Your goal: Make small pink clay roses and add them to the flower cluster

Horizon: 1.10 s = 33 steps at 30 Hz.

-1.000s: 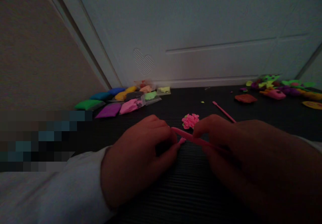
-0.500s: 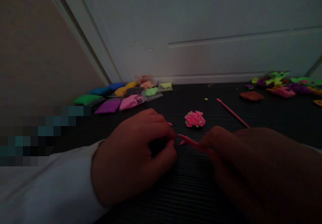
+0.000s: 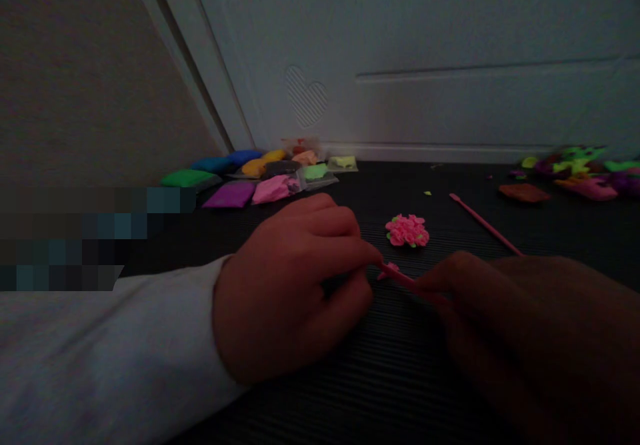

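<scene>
My right hand (image 3: 505,325) is closed around a pink clay modelling tool (image 3: 403,278), its thin end pointing left. My left hand (image 3: 300,285) has its fingers curled, and the index fingertip meets the tip of that tool. The left thumb sits lower, a little apart from the index fingertip; whatever the curled fingers hold is hidden. Beneath the tool's tip lies a small pink clay piece (image 3: 386,271) on the black tabletop. Just beyond it rests a ruffled pink clay flower cluster (image 3: 407,230) with bits of green at its edge.
Another pink modelling tool (image 3: 485,223) lies slanted behind my right hand. Several coloured clay packets (image 3: 230,194) are grouped at the back left. A brown clay slab (image 3: 524,193) and a pile of bright clay shapes (image 3: 583,168) lie back right. A white panel (image 3: 430,112) bounds the tabletop behind.
My left index finger has stretched forward from near the thumb to the tool's tip. The tool tip now overlaps the small pink piece. The whole view has shifted slightly.
</scene>
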Each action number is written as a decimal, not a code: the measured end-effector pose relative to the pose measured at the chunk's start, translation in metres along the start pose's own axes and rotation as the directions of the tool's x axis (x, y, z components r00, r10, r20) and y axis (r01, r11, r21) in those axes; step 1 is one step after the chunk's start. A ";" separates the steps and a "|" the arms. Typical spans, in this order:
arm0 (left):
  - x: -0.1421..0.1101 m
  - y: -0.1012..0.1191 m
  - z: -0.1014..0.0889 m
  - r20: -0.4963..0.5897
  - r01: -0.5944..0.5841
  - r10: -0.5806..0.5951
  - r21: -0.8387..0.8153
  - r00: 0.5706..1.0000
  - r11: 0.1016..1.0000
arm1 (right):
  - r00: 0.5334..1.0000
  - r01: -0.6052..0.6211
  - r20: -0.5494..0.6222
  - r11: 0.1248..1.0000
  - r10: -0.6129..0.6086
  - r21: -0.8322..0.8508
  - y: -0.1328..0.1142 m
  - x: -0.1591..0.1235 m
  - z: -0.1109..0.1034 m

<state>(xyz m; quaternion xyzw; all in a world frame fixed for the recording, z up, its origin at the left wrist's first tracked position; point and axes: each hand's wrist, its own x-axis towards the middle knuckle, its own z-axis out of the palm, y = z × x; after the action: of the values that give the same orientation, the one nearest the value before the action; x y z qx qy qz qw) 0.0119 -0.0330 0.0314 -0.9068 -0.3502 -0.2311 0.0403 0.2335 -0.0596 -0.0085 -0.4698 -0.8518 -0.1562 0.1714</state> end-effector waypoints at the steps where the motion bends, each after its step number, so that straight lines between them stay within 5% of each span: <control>1: 0.000 0.000 0.000 0.007 0.009 -0.009 0.007 1.000 1.000 | 1.000 -0.009 0.004 1.000 0.009 -0.004 0.000 -0.002 0.000; 20: 0.000 -0.003 0.003 0.026 -0.092 0.091 0.021 0.996 0.996 | 0.996 0.025 -0.083 0.998 -0.031 -0.064 0.001 -0.018 0.005; 27: -0.001 -0.006 0.006 -0.027 -0.045 0.045 -0.026 0.999 0.999 | 0.994 0.070 0.065 0.966 -0.089 0.249 0.001 0.007 -0.003; 33: -0.001 -0.008 0.008 -0.061 -0.060 0.058 -0.026 0.996 0.998 | 0.997 0.073 -0.040 0.963 -0.065 0.259 -0.005 0.009 -0.003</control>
<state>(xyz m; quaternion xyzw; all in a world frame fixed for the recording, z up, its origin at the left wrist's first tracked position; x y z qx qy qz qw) 0.0092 -0.0262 0.0229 -0.9100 -0.3185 -0.2616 0.0449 0.2251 -0.0562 -0.0023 -0.4109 -0.8779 -0.0564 0.2393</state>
